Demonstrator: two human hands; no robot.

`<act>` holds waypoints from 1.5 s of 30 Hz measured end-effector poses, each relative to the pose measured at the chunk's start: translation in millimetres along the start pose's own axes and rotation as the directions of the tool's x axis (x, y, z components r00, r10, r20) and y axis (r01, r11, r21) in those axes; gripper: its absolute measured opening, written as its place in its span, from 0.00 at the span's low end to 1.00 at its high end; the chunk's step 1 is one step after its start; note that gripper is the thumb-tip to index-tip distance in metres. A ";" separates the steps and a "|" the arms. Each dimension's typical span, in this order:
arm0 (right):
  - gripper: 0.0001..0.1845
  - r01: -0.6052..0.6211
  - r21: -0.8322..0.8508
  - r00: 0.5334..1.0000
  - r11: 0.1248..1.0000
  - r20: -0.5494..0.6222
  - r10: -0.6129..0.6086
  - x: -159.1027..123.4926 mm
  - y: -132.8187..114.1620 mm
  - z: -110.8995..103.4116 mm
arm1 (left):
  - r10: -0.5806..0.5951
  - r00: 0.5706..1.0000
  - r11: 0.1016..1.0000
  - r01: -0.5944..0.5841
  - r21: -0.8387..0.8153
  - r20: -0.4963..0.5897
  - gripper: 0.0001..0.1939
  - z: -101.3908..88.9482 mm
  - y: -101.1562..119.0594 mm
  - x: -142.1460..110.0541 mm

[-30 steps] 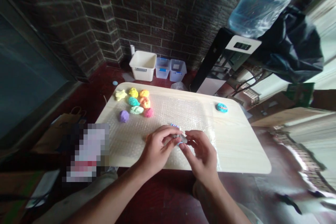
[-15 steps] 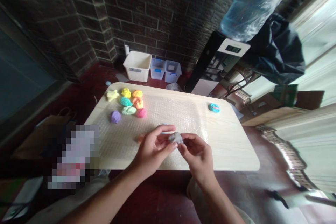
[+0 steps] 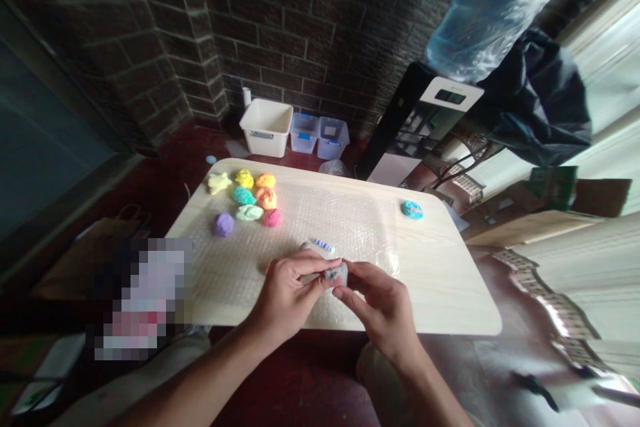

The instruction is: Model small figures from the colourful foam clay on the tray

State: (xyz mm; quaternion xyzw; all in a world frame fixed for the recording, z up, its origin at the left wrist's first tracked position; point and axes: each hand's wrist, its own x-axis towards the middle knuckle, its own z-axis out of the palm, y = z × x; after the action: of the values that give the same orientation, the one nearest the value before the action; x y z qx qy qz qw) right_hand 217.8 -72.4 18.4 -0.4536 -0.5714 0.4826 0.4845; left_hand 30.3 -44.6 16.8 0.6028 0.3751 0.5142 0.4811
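Between the fingertips of both my hands is a small grey lump of modelling clay (image 3: 336,273), held just above the near part of the table. My left hand (image 3: 285,287) pinches it from the left, thumb below and fingers on top. From the right, my right hand (image 3: 383,300) grips it with thumb and fingers. Just beyond my left fingers lies a thin multicoloured striped strip (image 3: 324,245), beside a grey piece (image 3: 306,246) that my hand partly covers. Several coloured clay lumps sit at the far left, among them a purple ball (image 3: 223,224) and a pink one (image 3: 273,217).
Bubble wrap (image 3: 330,210) covers much of the wooden table (image 3: 450,280). A blue clay disc (image 3: 413,209) with a pinkish stripe lies at the right. Behind the table stand a white basket (image 3: 267,130), clear bins (image 3: 332,140) and a water dispenser (image 3: 400,140).
My fingers have closed further around the grey clay, and its shape looks turned or pressed. My left fingers have lowered, uncovering the striped strip and the grey piece. The view has shifted slightly.
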 end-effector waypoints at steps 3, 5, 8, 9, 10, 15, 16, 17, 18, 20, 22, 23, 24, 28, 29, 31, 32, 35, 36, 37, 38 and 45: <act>0.12 0.014 -0.032 1.000 0.999 0.018 -0.013 -4.1 -0.5 0.4 | -0.035 0.999 0.998 0.036 -0.044 0.031 0.08 -1.1 0.5 -2.2; 0.11 0.007 -0.028 1.000 1.000 0.000 -0.007 -6.1 0.2 2.3 | -0.044 0.997 0.997 0.048 -0.056 0.066 0.09 -2.5 1.2 -2.4; 0.11 0.007 -0.064 0.999 0.998 -0.038 -0.010 -6.5 1.8 4.8 | -0.049 0.994 0.998 0.053 -0.036 0.094 0.09 -4.6 1.9 -0.8; 0.11 0.011 -0.084 0.999 0.996 -0.043 -0.014 -5.8 1.9 5.0 | -0.051 0.995 0.998 0.055 -0.036 0.091 0.09 -5.4 1.9 0.0; 0.11 0.014 -0.103 0.999 0.995 -0.046 -0.019 -4.8 1.6 4.8 | -0.051 0.995 0.998 0.054 -0.038 0.081 0.09 -6.2 1.8 0.7; 0.11 -0.008 -0.208 1.000 0.978 -0.020 0.003 1.5 -3.6 0.3 | 0.042 0.993 0.989 -0.057 0.135 0.110 0.13 -14.3 1.3 2.6; 0.11 -0.012 -0.240 1.000 0.971 -0.008 0.010 2.2 -4.2 -0.3 | 0.080 0.986 0.974 -0.108 0.197 0.144 0.12 -16.5 1.1 2.4; 0.10 -0.011 -0.261 1.000 0.965 0.000 0.012 2.7 -4.4 -0.6 | 0.118 0.977 0.955 -0.160 0.250 0.178 0.12 -18.5 0.8 2.1; 0.10 -0.008 -0.264 1.000 0.964 0.001 0.008 2.8 -4.1 -0.5 | 0.147 0.968 0.935 -0.204 0.291 0.204 0.11 -20.1 0.2 1.5; 0.11 -0.002 -0.209 1.000 0.978 -0.015 -0.001 2.6 -2.3 1.2 | 0.172 0.960 0.908 -0.241 0.343 0.221 0.10 -21.9 -1.2 -0.1; 0.13 -0.022 -0.105 0.999 0.994 -0.040 0.018 2.2 0.9 4.0 | 0.169 0.966 0.897 -0.234 0.375 0.197 0.09 -21.2 -2.6 -1.9; 0.14 -0.043 -0.058 0.998 0.997 -0.051 0.040 2.2 2.7 5.6 | 0.168 0.969 0.896 -0.226 0.382 0.180 0.08 -20.1 -3.0 -2.7; 0.15 -0.069 -0.018 0.996 0.997 -0.062 0.067 2.3 4.4 7.2 | 0.168 0.972 0.897 -0.220 0.382 0.164 0.07 -18.7 -3.2 -3.2; 0.15 -0.159 0.071 0.984 0.985 -0.074 0.165 3.3 5.9 11.3 | 0.132 0.983 0.937 -0.165 0.309 0.126 0.06 -13.0 -2.0 -3.1; 0.14 -0.172 0.083 0.982 0.982 -0.064 0.178 3.4 4.3 11.6 | 0.092 0.989 0.953 -0.122 0.276 0.120 0.06 -12.3 -1.8 -2.5; 0.12 -0.192 0.109 0.980 0.975 -0.023 0.195 3.7 -1.1 11.4 | -0.038 0.992 0.984 0.015 0.176 0.123 0.07 -12.0 -2.0 -0.8; 0.11 -0.200 0.128 0.980 0.972 0.010 0.200 3.8 -4.2 10.9 | -0.117 0.984 0.990 0.104 0.100 0.137 0.08 -12.3 -2.5 0.3; 0.08 -0.224 0.205 0.971 0.953 0.124 0.202 4.5 -10.8 7.7 | -0.323 0.922 0.914 0.362 -0.180 0.216 0.12 -14.0 -4.7 3.6; 0.08 -0.237 0.230 0.967 0.944 0.149 0.207 4.8 -10.9 6.1 | -0.362 0.901 0.869 0.419 -0.263 0.240 0.14 -14.7 -5.3 4.6; 0.09 -0.251 0.252 0.964 0.935 0.153 0.217 5.0 -9.9 4.3 | -0.389 0.884 0.825 0.460 -0.328 0.261 0.16 -15.5 -5.6 5.5; 0.10 -0.262 0.275 0.963 0.925 0.133 0.233 5.3 -7.9 2.5 | -0.405 0.870 0.789 0.488 -0.373 0.280 0.17 -16.2 -5.7 6.1; 0.17 -0.255 0.387 0.944 0.886 -0.100 0.315 9.3 8.6 -2.1 | -0.397 0.875 0.811 0.475 -0.342 0.275 0.18 -13.8 -6.2 6.6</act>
State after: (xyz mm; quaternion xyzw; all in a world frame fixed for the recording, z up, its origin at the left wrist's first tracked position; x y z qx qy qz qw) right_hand 219.2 -62.0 11.1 -0.4710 -0.3567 0.6093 0.5289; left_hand 18.3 -34.1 12.6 0.4354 0.3430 0.3946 0.7328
